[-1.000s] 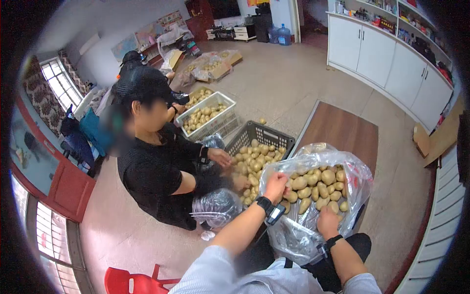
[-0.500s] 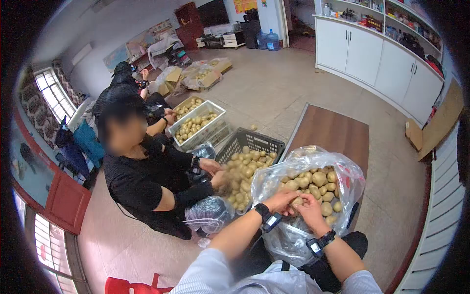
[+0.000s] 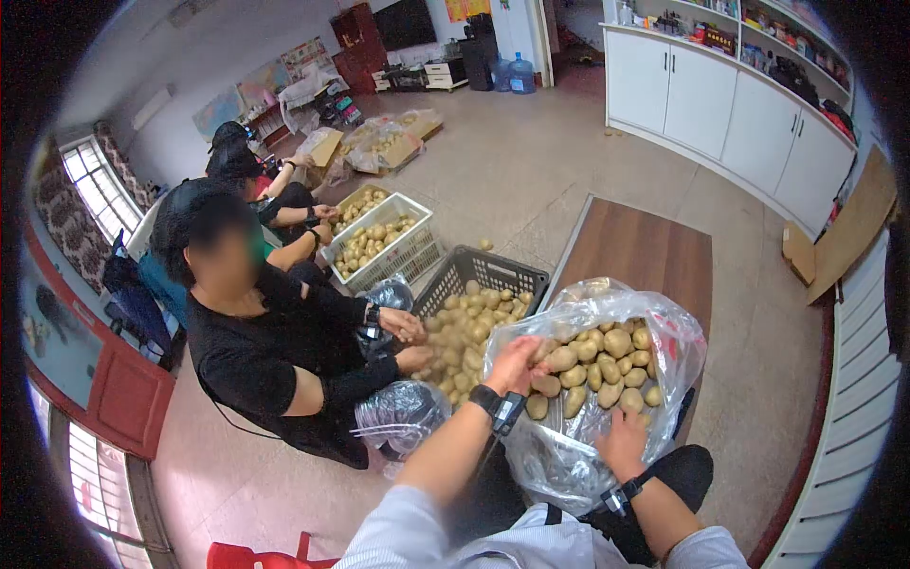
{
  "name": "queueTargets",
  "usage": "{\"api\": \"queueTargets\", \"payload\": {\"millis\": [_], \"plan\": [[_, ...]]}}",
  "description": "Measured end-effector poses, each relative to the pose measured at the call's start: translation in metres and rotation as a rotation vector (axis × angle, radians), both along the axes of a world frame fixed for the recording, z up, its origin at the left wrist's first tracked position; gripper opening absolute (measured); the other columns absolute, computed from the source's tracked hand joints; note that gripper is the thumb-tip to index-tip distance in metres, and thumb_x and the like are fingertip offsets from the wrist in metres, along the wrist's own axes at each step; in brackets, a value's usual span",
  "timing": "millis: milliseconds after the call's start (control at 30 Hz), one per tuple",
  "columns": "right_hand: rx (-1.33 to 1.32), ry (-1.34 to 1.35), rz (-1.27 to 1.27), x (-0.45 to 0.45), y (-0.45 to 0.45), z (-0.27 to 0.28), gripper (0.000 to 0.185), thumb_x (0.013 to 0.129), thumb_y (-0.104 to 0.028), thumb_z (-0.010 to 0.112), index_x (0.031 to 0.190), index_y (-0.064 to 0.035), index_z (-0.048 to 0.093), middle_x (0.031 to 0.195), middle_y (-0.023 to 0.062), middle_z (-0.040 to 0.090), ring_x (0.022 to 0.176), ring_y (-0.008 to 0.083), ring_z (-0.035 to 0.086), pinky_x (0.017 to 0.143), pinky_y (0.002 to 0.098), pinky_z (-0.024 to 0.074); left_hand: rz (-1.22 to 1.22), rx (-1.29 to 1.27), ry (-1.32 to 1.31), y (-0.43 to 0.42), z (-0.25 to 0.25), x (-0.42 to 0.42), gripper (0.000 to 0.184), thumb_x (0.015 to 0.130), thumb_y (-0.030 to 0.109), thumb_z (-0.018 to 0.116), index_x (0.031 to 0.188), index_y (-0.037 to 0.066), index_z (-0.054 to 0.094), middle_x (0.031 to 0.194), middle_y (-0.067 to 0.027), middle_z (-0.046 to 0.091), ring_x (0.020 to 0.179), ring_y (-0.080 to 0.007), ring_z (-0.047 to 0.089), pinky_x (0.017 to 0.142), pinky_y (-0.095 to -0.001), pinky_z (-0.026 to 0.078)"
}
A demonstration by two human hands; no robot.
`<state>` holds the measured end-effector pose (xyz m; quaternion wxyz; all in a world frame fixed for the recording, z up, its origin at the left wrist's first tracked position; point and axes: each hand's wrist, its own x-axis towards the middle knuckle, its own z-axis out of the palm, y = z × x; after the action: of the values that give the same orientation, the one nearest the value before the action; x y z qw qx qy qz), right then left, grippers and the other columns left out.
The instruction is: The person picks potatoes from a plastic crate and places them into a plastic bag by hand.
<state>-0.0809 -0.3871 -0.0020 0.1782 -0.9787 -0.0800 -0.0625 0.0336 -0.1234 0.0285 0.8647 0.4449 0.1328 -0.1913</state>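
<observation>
Potatoes (image 3: 608,368) fill the far half of a clear plastic bag (image 3: 553,457) spread open before me. My left hand (image 3: 515,368) is raised over the bag's left side, fingers curled closed around a potato (image 3: 544,350), which they partly hide. Lower right in the bag, my right hand (image 3: 623,444) reaches toward the near potatoes, its fingers stretched out and touching them at the tips. Left of the bag stands a dark crate (image 3: 500,268) of potatoes; beside it a co-worker's hands (image 3: 406,327) are over the pile.
Under the bag is a brown wooden tabletop (image 3: 637,248). A white crate (image 3: 403,248) of potatoes stands farther left. A seated co-worker (image 3: 270,341) is close on my left, with plastic-wrapped bundles (image 3: 403,412) nearby. A red stool (image 3: 265,558) is at lower left.
My hands were together over a potato in the bag and are now apart. The left has moved up and left; the right has dropped lower and slightly right.
</observation>
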Motion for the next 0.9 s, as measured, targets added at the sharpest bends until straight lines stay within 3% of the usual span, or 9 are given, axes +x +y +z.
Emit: {"api": "queueTargets", "payload": {"millis": [167, 233, 267, 367, 467, 567, 633, 767, 900], "plan": [[-0.111, 0.067, -0.093, -0.001, -0.013, -0.017, 0.058, 0.061, -0.019, 0.078, 0.111, -0.0047, 0.053, 0.117, 0.0174, 0.047, 0.104, 0.0377, 0.051, 0.081, 0.0474, 0.0486, 0.450, 0.088, -0.181, 0.046, -0.027, 0.012, 0.025, 0.092, 0.022, 0.056, 0.112, 0.007, 0.052, 0.099, -0.0084, 0.056, 0.077, -0.0239, 0.059, 0.059, -0.0335, 0.054], [-0.119, 0.056, -0.098, -0.001, -0.015, -0.024, 0.057, 0.060, -0.018, 0.078, 0.110, -0.0042, 0.052, 0.117, 0.0185, 0.047, 0.103, 0.0378, 0.051, 0.080, 0.0471, 0.0489, 0.532, 0.536, -0.482, 0.075, -0.089, 0.027, 0.024, 0.092, 0.021, 0.055, 0.111, 0.007, 0.052, 0.102, -0.0092, 0.055, 0.081, -0.0254, 0.059, 0.062, -0.0354, 0.054], [-0.128, 0.043, -0.104, 0.001, -0.015, -0.025, 0.057, 0.060, -0.017, 0.078, 0.109, -0.0038, 0.052, 0.116, 0.0195, 0.047, 0.103, 0.0378, 0.051, 0.079, 0.0469, 0.0492, 0.622, -0.038, -0.180, 0.079, -0.073, 0.024, 0.023, 0.091, 0.020, 0.054, 0.111, 0.007, 0.051, 0.104, -0.0101, 0.054, 0.084, -0.0261, 0.059, 0.064, -0.0366, 0.055], [-0.153, 0.048, -0.158, 0.003, -0.015, -0.029, 0.057, 0.060, -0.017, 0.078, 0.107, -0.0027, 0.051, 0.115, 0.0206, 0.047, 0.102, 0.0391, 0.052, 0.081, 0.0465, 0.0487, 0.621, 1.248, -0.684, 0.142, -0.203, 0.058, 0.020, 0.071, 0.014, 0.073, 0.078, 0.005, 0.057, 0.079, -0.0081, 0.054, 0.072, -0.0231, 0.054, 0.059, -0.0400, 0.045], [-0.222, 0.061, -0.182, 0.005, -0.020, -0.036, 0.059, 0.060, -0.017, 0.079, 0.109, -0.0016, 0.050, 0.114, 0.0208, 0.047, 0.102, 0.0409, 0.052, 0.084, 0.0463, 0.0477, 0.546, 1.541, -0.755, 0.133, -0.138, 0.028, 0.025, 0.068, 0.021, 0.078, 0.068, 0.007, 0.057, 0.065, -0.0109, 0.052, 0.062, -0.0293, 0.052, 0.055, -0.0413, 0.043], [-0.197, 0.095, -0.193, 0.004, -0.021, -0.035, 0.062, 0.060, -0.019, 0.080, 0.111, -0.0017, 0.049, 0.115, 0.0204, 0.046, 0.103, 0.0409, 0.052, 0.088, 0.0460, 0.0464, 0.789, 1.179, -0.593, 0.123, -0.119, 0.023, 0.026, 0.067, 0.022, 0.078, 0.062, 0.008, 0.056, 0.058, -0.0127, 0.049, 0.057, -0.0339, 0.049, 0.053, -0.0427, 0.041], [-0.213, 0.136, -0.209, 0.004, -0.020, -0.031, 0.065, 0.059, -0.021, 0.081, 0.112, -0.0014, 0.049, 0.120, 0.0214, 0.044, 0.106, 0.0413, 0.051, 0.089, 0.0455, 0.0462, 0.636, 1.722, -0.650, 0.121, -0.101, 0.013, 0.029, 0.068, 0.025, 0.077, 0.059, 0.009, 0.055, 0.057, -0.0129, 0.051, 0.056, -0.0348, 0.050, 0.052, -0.0445, 0.040], [-0.243, 0.203, -0.217, 0.004, -0.024, -0.045, 0.072, 0.058, -0.027, 0.083, 0.114, -0.0006, 0.047, 0.133, 0.0270, 0.035, 0.114, 0.0428, 0.049, 0.093, 0.0438, 0.0458, 0.632, 1.494, -0.511, 0.140, -0.142, 0.024, 0.020, 0.082, 0.021, 0.064, 0.078, 0.004, 0.056, 0.077, -0.0118, 0.057, 0.071, -0.0272, 0.057, 0.060, -0.0394, 0.049], [-0.221, 0.221, -0.182, 0.008, -0.039, -0.070, 0.073, 0.058, -0.029, 0.083, 0.115, -0.0008, 0.047, 0.137, 0.0307, 0.030, 0.116, 0.0442, 0.048, 0.092, 0.0439, 0.0469, 0.422, 1.952, -0.537, 0.134, -0.105, 0.011, 0.024, 0.067, 0.029, 0.076, 0.066, 0.010, 0.062, 0.061, -0.0140, 0.056, 0.057, -0.0356, 0.054, 0.053, -0.0450, 0.043]]}}
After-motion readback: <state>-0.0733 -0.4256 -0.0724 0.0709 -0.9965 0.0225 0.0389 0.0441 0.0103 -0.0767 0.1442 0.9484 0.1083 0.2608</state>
